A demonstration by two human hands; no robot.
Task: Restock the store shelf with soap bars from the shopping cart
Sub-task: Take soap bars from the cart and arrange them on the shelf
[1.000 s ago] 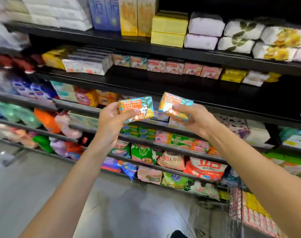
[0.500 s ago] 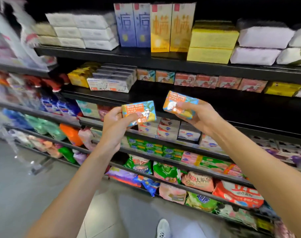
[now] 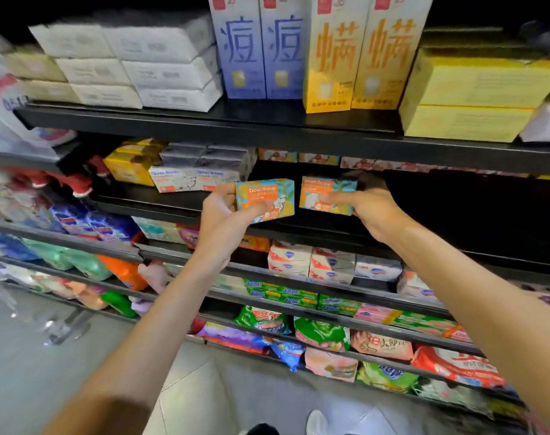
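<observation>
My left hand (image 3: 223,215) grips an orange and teal Goat Soap box (image 3: 261,196), thumb across its front, in front of the second black shelf (image 3: 173,200). My right hand (image 3: 371,208) pinches a second Goat Soap box (image 3: 322,191) of the same design just to the right, over the shelf's dark open stretch. The two boxes are level and nearly touch. A stack of white Goat Soap boxes (image 3: 185,178) sits on the same shelf to the left. The shopping cart is not in view.
The top shelf (image 3: 267,124) carries white packs, tall blue and yellow boxes (image 3: 327,54) and yellow cartons. Small pink boxes line the back of the second shelf. Lower shelves hold soap bars (image 3: 308,262) and coloured bags. Grey floor and my shoes lie below.
Both hands have moved up and forward with their boxes, closer to the second shelf. The view has come nearer the shelves and shifted left.
</observation>
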